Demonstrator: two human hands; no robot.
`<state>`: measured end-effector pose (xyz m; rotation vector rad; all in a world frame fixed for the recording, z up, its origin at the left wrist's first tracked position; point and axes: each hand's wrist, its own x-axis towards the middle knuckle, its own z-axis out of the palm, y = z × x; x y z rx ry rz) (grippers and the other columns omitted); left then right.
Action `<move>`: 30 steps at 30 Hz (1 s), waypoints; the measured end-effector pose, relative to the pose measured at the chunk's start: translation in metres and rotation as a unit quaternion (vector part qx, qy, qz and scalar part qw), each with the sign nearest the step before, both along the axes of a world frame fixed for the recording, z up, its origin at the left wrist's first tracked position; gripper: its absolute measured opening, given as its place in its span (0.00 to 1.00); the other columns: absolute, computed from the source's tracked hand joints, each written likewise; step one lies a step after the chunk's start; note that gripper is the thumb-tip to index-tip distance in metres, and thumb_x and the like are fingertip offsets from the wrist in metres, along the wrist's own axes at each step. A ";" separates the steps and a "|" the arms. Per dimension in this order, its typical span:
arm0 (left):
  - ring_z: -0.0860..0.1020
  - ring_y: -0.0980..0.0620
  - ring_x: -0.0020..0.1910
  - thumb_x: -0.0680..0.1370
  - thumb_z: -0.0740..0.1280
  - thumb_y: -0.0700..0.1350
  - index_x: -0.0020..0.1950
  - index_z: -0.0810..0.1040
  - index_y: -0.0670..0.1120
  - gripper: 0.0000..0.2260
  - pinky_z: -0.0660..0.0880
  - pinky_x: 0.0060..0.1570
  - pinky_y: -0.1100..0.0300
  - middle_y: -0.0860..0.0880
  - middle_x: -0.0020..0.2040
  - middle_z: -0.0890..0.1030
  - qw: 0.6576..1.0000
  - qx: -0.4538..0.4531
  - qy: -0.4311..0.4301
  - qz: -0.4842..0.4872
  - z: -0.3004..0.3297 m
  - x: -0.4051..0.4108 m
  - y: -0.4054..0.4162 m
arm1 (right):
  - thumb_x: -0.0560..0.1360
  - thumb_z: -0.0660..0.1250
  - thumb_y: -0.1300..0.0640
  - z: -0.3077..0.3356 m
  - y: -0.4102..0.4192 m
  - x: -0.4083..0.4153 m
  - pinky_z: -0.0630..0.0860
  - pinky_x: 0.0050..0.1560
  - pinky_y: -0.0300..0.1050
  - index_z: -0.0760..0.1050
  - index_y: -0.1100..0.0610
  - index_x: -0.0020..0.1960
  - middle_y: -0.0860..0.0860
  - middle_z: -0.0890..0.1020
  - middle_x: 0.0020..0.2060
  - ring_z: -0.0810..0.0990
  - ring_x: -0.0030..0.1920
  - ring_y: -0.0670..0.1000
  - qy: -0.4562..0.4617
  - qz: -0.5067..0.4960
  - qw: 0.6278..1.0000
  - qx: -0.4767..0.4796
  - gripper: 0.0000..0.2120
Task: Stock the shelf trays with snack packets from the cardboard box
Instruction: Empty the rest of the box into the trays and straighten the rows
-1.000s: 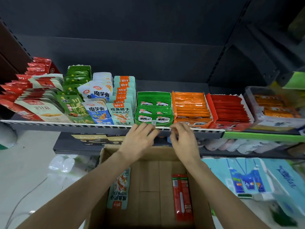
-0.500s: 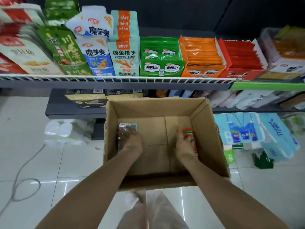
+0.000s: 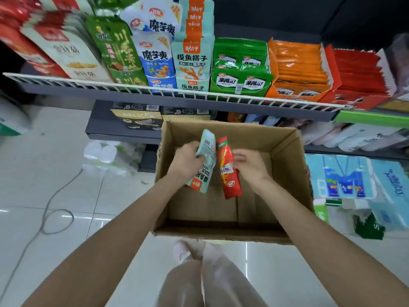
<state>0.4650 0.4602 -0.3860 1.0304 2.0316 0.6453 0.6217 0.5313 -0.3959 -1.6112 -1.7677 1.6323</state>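
Brown cardboard box (image 3: 285, 165) sits open at the centre of the frame, below the wire-fronted shelf (image 3: 177, 94) that crosses the upper half. Both forearms reach in from the bottom corners and meet above the box. The left hand (image 3: 186, 160), fingers curled, grips a pale teal packet (image 3: 204, 160) held nearly upright. Just right of it, the right hand (image 3: 250, 165) holds a red packet (image 3: 228, 171) by its edge, fingers loosely bent, thumb side hidden. The two packets stand almost touching. Rows of snack packets (image 3: 192, 60) fill the shelf trays above
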 end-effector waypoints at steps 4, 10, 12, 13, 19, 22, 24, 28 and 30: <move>0.82 0.55 0.44 0.77 0.66 0.36 0.54 0.78 0.43 0.07 0.80 0.44 0.57 0.47 0.52 0.83 0.980 0.166 -0.094 0.052 0.053 -0.016 0.010 | 0.76 0.64 0.67 0.047 0.020 -0.001 0.76 0.42 0.40 0.76 0.58 0.56 0.54 0.83 0.49 0.82 0.46 0.51 0.198 -0.085 0.973 -0.088 0.10; 0.73 0.58 0.60 0.73 0.69 0.32 0.40 0.80 0.52 0.14 0.68 0.63 0.56 0.51 0.55 0.81 0.947 0.320 0.021 -0.013 0.121 -0.016 0.030 | 0.80 0.58 0.66 0.126 0.054 -0.031 0.76 0.41 0.47 0.73 0.55 0.49 0.56 0.81 0.43 0.80 0.40 0.53 0.324 -0.100 0.930 -0.144 0.08; 0.66 0.53 0.67 0.70 0.70 0.31 0.43 0.84 0.50 0.14 0.62 0.68 0.47 0.51 0.64 0.76 0.937 0.328 0.119 -0.017 0.130 -0.024 0.033 | 0.81 0.59 0.58 0.146 0.061 -0.034 0.79 0.39 0.46 0.74 0.55 0.53 0.56 0.83 0.45 0.83 0.40 0.53 0.328 -0.083 0.921 -0.191 0.06; 0.64 0.50 0.70 0.70 0.70 0.31 0.43 0.84 0.52 0.16 0.61 0.69 0.44 0.53 0.66 0.72 0.933 0.327 0.147 -0.013 0.134 -0.028 0.033 | 0.80 0.61 0.53 0.154 0.063 -0.034 0.81 0.40 0.46 0.74 0.55 0.55 0.56 0.84 0.47 0.84 0.42 0.53 0.319 -0.066 0.922 -0.209 0.08; 0.53 0.59 0.74 0.75 0.65 0.29 0.49 0.81 0.54 0.19 0.72 0.61 0.65 0.58 0.74 0.56 0.939 0.330 0.095 0.024 0.171 -0.044 0.031 | 0.73 0.70 0.62 0.175 0.066 -0.051 0.80 0.42 0.49 0.72 0.56 0.62 0.56 0.83 0.51 0.84 0.45 0.54 0.280 0.002 0.953 -0.116 0.18; 0.63 0.55 0.71 0.78 0.60 0.32 0.61 0.72 0.50 0.17 0.72 0.51 0.74 0.50 0.71 0.65 0.922 0.369 0.006 0.120 0.180 -0.060 0.032 | 0.71 0.71 0.65 0.181 0.068 -0.067 0.80 0.49 0.54 0.73 0.57 0.58 0.56 0.83 0.52 0.83 0.49 0.56 0.288 -0.016 0.954 -0.078 0.17; 0.76 0.51 0.60 0.78 0.64 0.37 0.66 0.66 0.48 0.18 0.77 0.52 0.62 0.47 0.63 0.74 0.911 0.365 -0.102 0.162 0.183 -0.075 0.032 | 0.70 0.72 0.66 0.184 0.067 -0.080 0.80 0.49 0.54 0.74 0.55 0.55 0.55 0.83 0.50 0.84 0.48 0.56 0.275 -0.005 0.960 -0.054 0.16; 0.82 0.50 0.50 0.71 0.74 0.39 0.63 0.70 0.47 0.24 0.80 0.48 0.53 0.48 0.54 0.81 0.940 0.300 -0.071 0.143 0.191 -0.111 0.035 | 0.70 0.74 0.63 0.188 0.066 -0.107 0.80 0.49 0.53 0.75 0.50 0.52 0.51 0.84 0.48 0.84 0.47 0.52 0.251 0.013 0.968 0.004 0.15; 0.82 0.50 0.44 0.70 0.74 0.38 0.53 0.75 0.46 0.14 0.80 0.43 0.54 0.47 0.47 0.82 0.941 0.305 -0.027 0.147 0.200 -0.129 0.042 | 0.72 0.72 0.60 0.189 0.069 -0.120 0.79 0.50 0.51 0.75 0.49 0.50 0.50 0.84 0.48 0.83 0.48 0.51 0.251 -0.035 0.966 0.052 0.11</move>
